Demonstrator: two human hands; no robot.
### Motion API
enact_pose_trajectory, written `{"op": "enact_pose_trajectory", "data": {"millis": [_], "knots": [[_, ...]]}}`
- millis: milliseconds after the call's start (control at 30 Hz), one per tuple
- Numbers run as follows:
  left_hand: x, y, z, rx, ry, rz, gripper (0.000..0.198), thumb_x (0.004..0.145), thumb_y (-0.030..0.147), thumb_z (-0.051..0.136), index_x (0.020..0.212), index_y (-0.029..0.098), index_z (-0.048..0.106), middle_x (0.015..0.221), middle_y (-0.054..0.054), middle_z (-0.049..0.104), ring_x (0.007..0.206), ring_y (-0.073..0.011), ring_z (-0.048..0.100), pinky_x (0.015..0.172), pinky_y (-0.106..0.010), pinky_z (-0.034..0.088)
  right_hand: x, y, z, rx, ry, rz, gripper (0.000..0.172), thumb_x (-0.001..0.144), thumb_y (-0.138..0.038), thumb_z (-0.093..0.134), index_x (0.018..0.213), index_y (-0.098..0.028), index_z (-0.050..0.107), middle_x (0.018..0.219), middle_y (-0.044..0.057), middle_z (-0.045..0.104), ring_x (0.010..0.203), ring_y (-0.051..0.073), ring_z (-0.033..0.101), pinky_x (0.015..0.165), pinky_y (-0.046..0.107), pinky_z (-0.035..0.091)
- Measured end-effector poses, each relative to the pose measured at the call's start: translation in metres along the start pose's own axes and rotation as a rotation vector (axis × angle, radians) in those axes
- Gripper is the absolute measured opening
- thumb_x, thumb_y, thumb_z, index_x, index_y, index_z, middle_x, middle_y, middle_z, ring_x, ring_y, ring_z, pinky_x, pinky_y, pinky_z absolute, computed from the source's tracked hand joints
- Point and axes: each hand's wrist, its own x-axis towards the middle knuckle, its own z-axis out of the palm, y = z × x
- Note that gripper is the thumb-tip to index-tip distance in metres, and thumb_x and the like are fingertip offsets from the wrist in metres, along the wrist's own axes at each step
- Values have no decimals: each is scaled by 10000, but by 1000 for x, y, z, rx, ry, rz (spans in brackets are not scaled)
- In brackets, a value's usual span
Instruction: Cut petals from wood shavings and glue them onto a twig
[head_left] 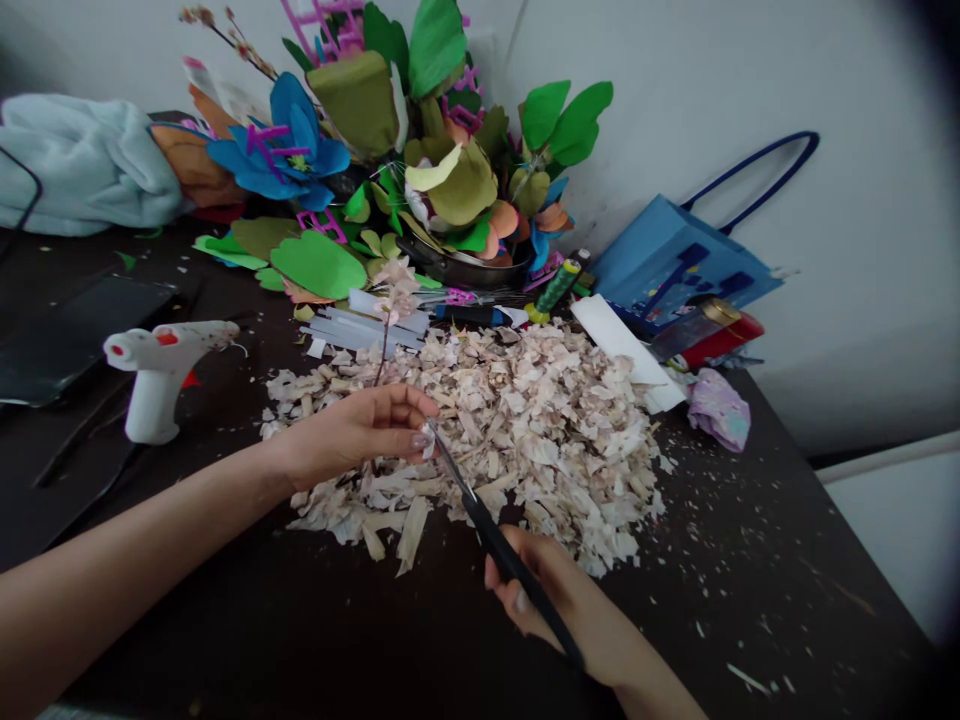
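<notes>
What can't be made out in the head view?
Head view:
Scissors finger loops: hidden by the right hand.
Blade tips: hidden by the left hand.
Inside of the dark pan: hidden by paper leaves.
Top of the pink lattice: cut off by the top edge.
Label on the red-and-gold tube: too small to read.

Soft, fairly bright light, its source unseen, is spread evenly over the scene, and only faint shadows are cast beneath the right hand (544, 600) onto the dark tabletop (757, 560). The corners are darkened by vignetting, and the periphery is bowed and slightly blurred by wide-lens distortion.
</notes>
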Motion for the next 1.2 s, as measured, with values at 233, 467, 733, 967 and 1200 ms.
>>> {"op": "enact_pose_trajectory", "data": {"millis": [233, 467, 733, 967, 1200], "knots": [[0, 0, 3, -14, 38, -8, 269, 798, 178, 709, 1017, 181, 554, 824, 12, 663, 759, -117, 628, 738, -270, 486, 2, -5, 2, 109, 23, 73, 488, 815, -639, 595, 779, -164, 491, 661, -23, 446, 562, 92, 396, 536, 244, 307], [1, -1, 1, -36, 31, 3, 259, 805, 169, 699, 1019, 165, 555, 802, 14, 661, 716, -103, 618, 699, -248, 487, 2, -2, 1, 124, 47, 121, 508, 758, -640, 660, 786, -156, 510, 707, -9, 479, 549, 80, 401, 516, 230, 318], [1, -4, -5, -17, -21, 3, 250, 815, 166, 693, 1034, 185, 574, 811, 10, 673, 726, -107, 629, 706, -240, 503, 2, 0, 1, 111, 61, 139, 475, 759, -605, 682, 778, -165, 504, 709, -12, 499, 555, 79, 398, 515, 217, 324], [3, -6, -10, -32, -54, -2, 248, 813, 161, 699, 1032, 198, 588, 839, 6, 675, 797, -121, 654, 742, -242, 528, 2, -2, -1, 65, 66, 132, 420, 790, -550, 680, 766, -172, 500, 695, -18, 508, 563, 84, 412, 532, 215, 333], [3, 0, -8, -2, -43, -28, 227, 788, 147, 705, 983, 175, 591, 804, 11, 668, 762, -113, 649, 705, -221, 526, 1, -1, -3, 40, 75, 158, 368, 754, -451, 747, 757, -177, 501, 656, -29, 537, 542, 88, 453, 520, 208, 354]]}}
